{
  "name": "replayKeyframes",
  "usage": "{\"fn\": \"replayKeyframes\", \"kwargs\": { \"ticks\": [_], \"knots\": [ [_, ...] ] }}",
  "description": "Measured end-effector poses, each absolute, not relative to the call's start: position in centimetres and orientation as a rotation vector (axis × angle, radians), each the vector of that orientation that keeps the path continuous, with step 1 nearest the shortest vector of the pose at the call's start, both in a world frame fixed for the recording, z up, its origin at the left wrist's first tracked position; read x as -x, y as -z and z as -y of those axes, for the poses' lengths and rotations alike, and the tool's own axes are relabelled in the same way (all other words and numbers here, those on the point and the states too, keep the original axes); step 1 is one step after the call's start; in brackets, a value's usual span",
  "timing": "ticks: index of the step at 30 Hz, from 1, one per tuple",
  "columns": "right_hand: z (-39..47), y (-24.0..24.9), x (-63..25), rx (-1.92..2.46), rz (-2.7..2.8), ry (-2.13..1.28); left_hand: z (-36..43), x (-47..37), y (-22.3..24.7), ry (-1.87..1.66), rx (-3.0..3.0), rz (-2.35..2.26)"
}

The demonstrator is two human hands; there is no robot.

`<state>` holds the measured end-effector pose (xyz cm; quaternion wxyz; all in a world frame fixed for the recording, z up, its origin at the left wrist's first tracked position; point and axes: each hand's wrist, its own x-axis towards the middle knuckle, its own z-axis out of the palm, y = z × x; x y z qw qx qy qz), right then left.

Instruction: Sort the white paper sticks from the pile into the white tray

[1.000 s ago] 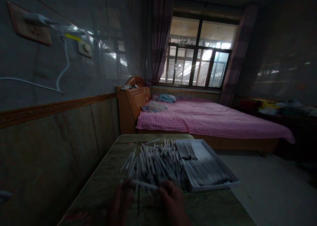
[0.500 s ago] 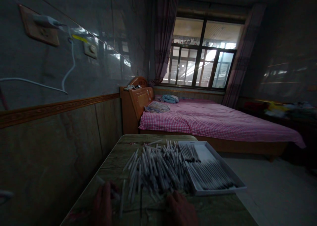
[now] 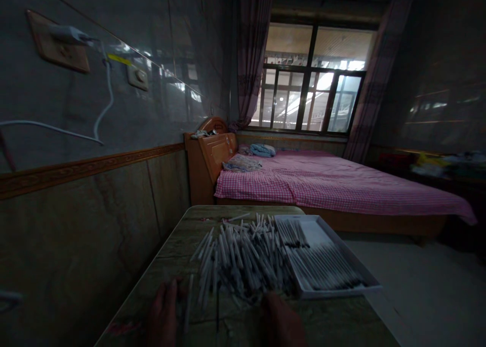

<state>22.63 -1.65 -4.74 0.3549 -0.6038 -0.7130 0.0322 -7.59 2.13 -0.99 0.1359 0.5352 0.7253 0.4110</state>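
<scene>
A heap of slim, pale pen-like sticks (image 3: pixel 246 253), some with dark ends, lies on the wood-patterned table (image 3: pixel 170 251). My left hand (image 3: pixel 164 309) is at the left of the heap, beside a single stick (image 3: pixel 189 301) lying apart. Its fingers are drawn together; blur and shadow hide what they hold. At the heap's near edge is my right hand (image 3: pixel 281 319), fingers bent and close together, their tips too dark to make out. A shallow white box (image 3: pixel 341 245), right of the heap, holds similar sticks in two rows, dark ends toward me.
Beyond the table stands a bed (image 3: pixel 334 185) with a pink checked cover and a wooden headboard (image 3: pixel 214 159). A tiled wall (image 3: pixel 94 225) runs along the left, with a plugged-in charger (image 3: pixel 70 34) and white cable. The box overhangs the table's right edge.
A pale stick tip jutting from my left hand has become a faint blur as the hand shifted slightly right. My right hand's fingers have curled in more. The box looks unchanged.
</scene>
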Motion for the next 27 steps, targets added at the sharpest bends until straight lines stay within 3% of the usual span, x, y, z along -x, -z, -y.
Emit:
{"fn": "replayKeyframes", "kwargs": {
  "ticks": [7, 11, 27],
  "knots": [
    [1.3, 4.3, -22.2, 1.26, 1.493, -0.581, -2.0, 4.6, 0.3, -1.26, -1.39, -1.827],
    [1.6, 3.0, -22.1, 1.311, 1.327, -0.592, -2.2, 3.8, 0.6, -1.214, -1.522, -1.801],
    [1.2, 2.4, -21.9, 1.209, 1.537, -0.486, -1.6, 4.1, 1.1, -1.061, -1.837, -1.622]
  ]
}}
